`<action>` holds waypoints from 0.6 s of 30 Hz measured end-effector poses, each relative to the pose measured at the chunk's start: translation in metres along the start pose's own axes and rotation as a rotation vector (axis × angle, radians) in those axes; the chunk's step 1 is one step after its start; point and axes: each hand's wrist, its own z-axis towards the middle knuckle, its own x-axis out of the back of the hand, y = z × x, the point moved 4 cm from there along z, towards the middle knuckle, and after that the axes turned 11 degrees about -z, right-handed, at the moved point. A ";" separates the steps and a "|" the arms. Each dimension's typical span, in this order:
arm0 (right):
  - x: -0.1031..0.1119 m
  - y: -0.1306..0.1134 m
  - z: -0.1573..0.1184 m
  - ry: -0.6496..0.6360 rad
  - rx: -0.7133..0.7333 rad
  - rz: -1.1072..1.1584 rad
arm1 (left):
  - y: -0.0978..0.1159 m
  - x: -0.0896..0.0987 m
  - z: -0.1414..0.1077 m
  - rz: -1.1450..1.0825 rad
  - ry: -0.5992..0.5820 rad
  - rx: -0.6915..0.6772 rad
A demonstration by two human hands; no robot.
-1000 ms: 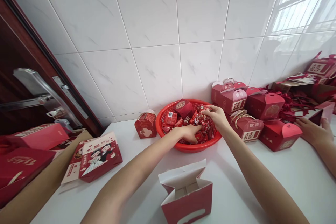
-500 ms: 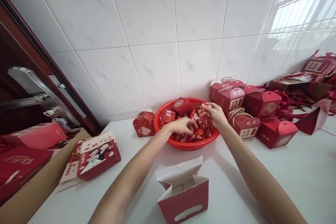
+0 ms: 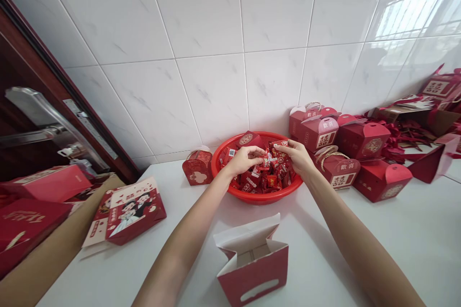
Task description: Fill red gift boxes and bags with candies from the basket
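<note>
Both hands are over a red plastic basket (image 3: 258, 198) heaped with red-wrapped candies (image 3: 271, 182). My left hand (image 3: 245, 159) is closed in a pinch on a small candy (image 3: 266, 160) above the middle of the heap. At the right rim, the fingers of my right hand (image 3: 298, 157) pinch a red patterned candy packet (image 3: 283, 147). A small dark red box (image 3: 248, 139) lies among the candies at the back. In front of the basket stands an open red paper box (image 3: 255, 273), its white flap raised and its visible inside bare.
Left of the basket stands a small handled red box (image 3: 198, 169). Several closed red boxes (image 3: 338, 172) are grouped at the right, with red ribbons (image 3: 392, 139) beyond. A printed gift bag (image 3: 135, 213) and a cardboard carton (image 3: 68, 240) are left, near a door handle (image 3: 46, 120).
My left hand has risen from the candies and now pinches one. My right hand stays near the rim with its packet. The open box has not moved on the table.
</note>
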 end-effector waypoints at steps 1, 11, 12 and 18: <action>0.000 0.000 0.000 -0.011 -0.008 -0.011 | 0.000 0.001 0.000 0.001 0.028 -0.001; -0.003 0.001 -0.003 -0.052 -0.086 -0.086 | 0.004 0.009 -0.003 0.107 0.253 -0.008; -0.002 0.001 -0.002 -0.046 -0.093 -0.089 | 0.007 0.007 -0.004 0.123 0.219 -0.019; -0.001 0.001 -0.001 -0.013 -0.066 -0.096 | 0.006 -0.019 -0.021 0.199 -0.367 0.148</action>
